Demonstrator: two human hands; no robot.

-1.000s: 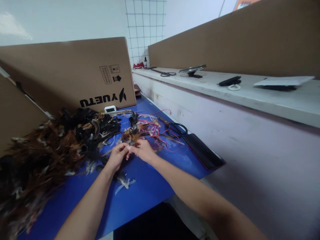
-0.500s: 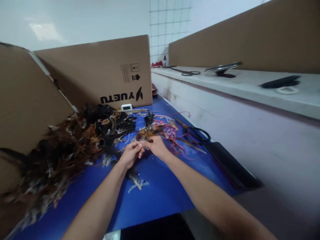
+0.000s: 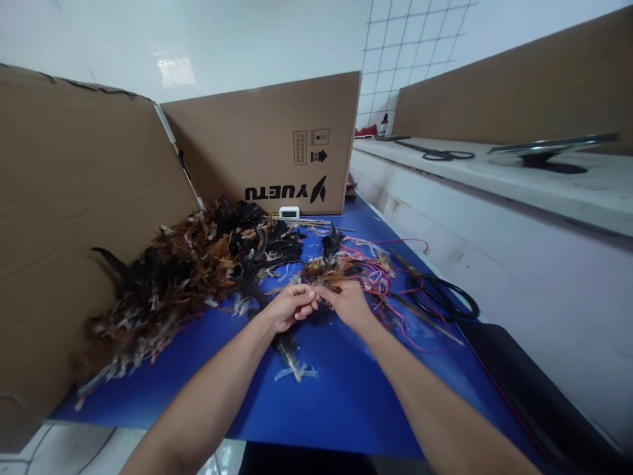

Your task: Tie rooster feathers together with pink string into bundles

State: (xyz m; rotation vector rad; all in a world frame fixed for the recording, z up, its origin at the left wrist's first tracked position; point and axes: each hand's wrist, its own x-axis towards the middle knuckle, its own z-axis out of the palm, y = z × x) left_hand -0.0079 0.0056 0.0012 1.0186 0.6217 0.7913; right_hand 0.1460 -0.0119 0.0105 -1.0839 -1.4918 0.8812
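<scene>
My left hand [image 3: 293, 307] and my right hand [image 3: 347, 305] meet over the blue table, fingers pinched together at the tips. Whatever lies between those fingertips is too small to make out. Just beyond my right hand lies a small bunch of brown feathers [image 3: 330, 269], with a black feather tuft [image 3: 332, 241] behind it. Under my left hand a dark feather bundle [image 3: 287, 346] pokes out toward me, its pale end crossed by a clear strip. A large heap of brown and black feathers [image 3: 198, 264] spreads to the left.
Pink cords [image 3: 378, 280] and a coiled black cable [image 3: 442, 297] lie to the right, beside a long black pad [image 3: 524, 376]. Cardboard walls [image 3: 222, 145] stand at the left and back. A small white display [image 3: 289, 212] stands behind. Scissors [image 3: 445, 156] rest on the ledge.
The view has turned left, so everything appears further right. My hands stay together over the same spot, fingers still pinched.
</scene>
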